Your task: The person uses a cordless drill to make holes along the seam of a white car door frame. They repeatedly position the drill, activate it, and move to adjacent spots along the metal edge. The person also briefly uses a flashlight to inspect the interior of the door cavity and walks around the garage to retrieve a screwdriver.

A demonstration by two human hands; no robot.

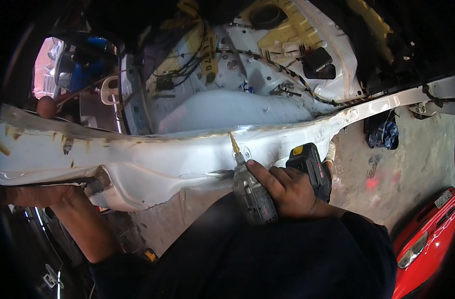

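Observation:
My right hand (286, 188) grips a grey cordless drill (253, 194) with a black and yellow battery pack (308, 162). Its gold bit (234, 143) points up against the flange of a white car body sill (152, 159) that runs across the view. My left hand (35, 195) rests under the sill at the far left, pressed against its dented, rust-spotted underside; its fingers are partly hidden in shadow. My dark sleeves fill the lower middle.
Beyond the sill lies a stripped white car interior (247, 74) with loose black wiring (287, 74) and yellow patches. A red car's rear corner (427, 239) sits at the lower right. Concrete floor (387, 174) with a dark rag (382, 132) spreads on the right.

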